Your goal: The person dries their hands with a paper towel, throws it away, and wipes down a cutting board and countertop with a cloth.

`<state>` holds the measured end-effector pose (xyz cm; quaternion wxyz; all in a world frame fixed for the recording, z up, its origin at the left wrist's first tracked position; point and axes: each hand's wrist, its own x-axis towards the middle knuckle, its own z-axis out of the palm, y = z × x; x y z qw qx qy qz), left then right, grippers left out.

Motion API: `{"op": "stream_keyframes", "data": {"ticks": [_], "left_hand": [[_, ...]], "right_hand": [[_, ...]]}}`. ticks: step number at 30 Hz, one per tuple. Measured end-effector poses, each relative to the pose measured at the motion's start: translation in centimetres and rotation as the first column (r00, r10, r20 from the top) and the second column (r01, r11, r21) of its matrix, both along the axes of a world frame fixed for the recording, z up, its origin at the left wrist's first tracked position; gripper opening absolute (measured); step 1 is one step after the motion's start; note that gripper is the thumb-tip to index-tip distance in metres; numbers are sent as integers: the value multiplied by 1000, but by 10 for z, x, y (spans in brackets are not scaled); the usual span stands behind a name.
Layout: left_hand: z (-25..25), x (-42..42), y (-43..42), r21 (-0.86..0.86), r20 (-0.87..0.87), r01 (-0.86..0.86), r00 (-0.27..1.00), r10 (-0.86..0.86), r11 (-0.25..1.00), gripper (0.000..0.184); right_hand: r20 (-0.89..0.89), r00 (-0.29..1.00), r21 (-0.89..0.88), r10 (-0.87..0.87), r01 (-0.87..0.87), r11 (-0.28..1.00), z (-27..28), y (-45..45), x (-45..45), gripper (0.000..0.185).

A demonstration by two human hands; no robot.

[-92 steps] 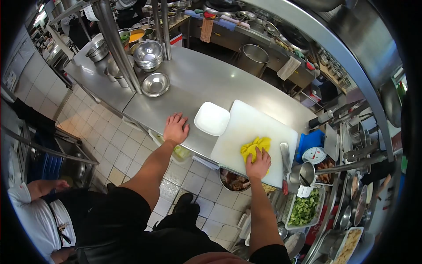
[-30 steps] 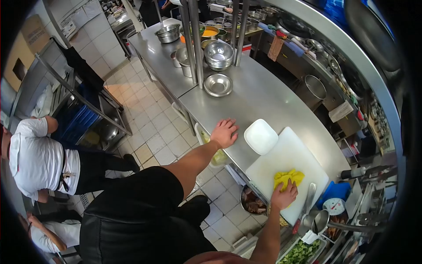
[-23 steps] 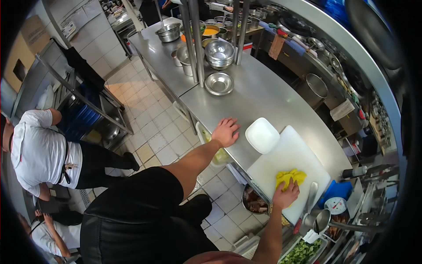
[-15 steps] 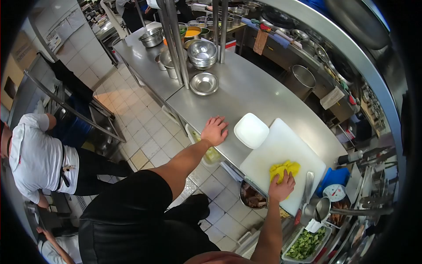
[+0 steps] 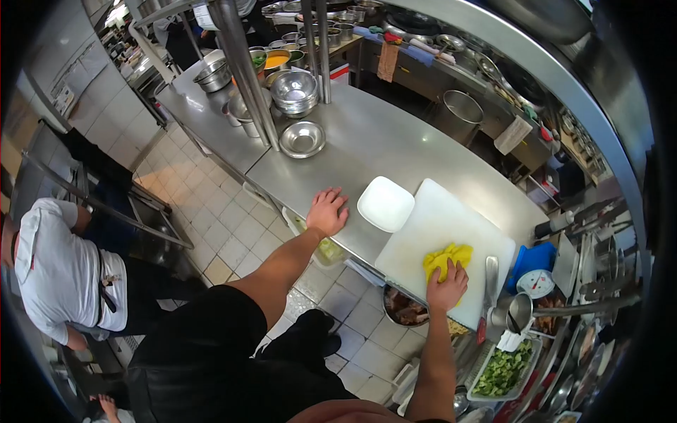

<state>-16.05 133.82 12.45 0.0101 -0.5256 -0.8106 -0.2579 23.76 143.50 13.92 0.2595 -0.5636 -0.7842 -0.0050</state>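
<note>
My right hand (image 5: pixel 447 287) presses down on a crumpled yellow cloth (image 5: pixel 450 259), its fingers bent over the near side of it. Underneath lies a white cutting board (image 5: pixel 405 251) on the steel counter (image 5: pixel 395 148). My left hand (image 5: pixel 327 211) rests palm down at the counter's near edge, fingers apart, holding nothing. Between the two hands, a white square dish (image 5: pixel 386 204) touches or slightly overlaps the board's left edge. A knife or cleaver with a broad metal blade (image 5: pixel 491 276) lies along the right side of the board.
Right of the board stand a blue kitchen scale (image 5: pixel 532 271), a metal pot (image 5: pixel 518 310) and a basket of chopped greens (image 5: pixel 502 374). Metal bowls (image 5: pixel 295 92) are stacked by the steel posts (image 5: pixel 243 77). Below the counter sits a bowl of meat (image 5: pixel 403 307). A co-worker (image 5: pixel 67 264) stands at left.
The view has shifted, so the counter and its contents appear further left and higher. Both hands keep about the same places. A second person at lower left has sunk mostly out of view.
</note>
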Motion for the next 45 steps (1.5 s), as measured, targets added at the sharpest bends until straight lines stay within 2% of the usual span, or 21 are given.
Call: {"op": "stream_keyframes", "data": {"ticks": [12,42,45], "left_hand": [[-1,-1,1,0,-55,-4,998,5,1000,40],[-3,-2,2,-44,17,-4,1000,5,999,41],[0,-1,1,-58,-17,-18,1000,17,998,41]], "right_hand": [[-5,1000,5,-6,6,1000,-1,2,-1,42],[-1,1000,-31,-13,13,999,3,1,-1,44],[9,1000,-42,-20,20,999,5,1,-3,44]]}}
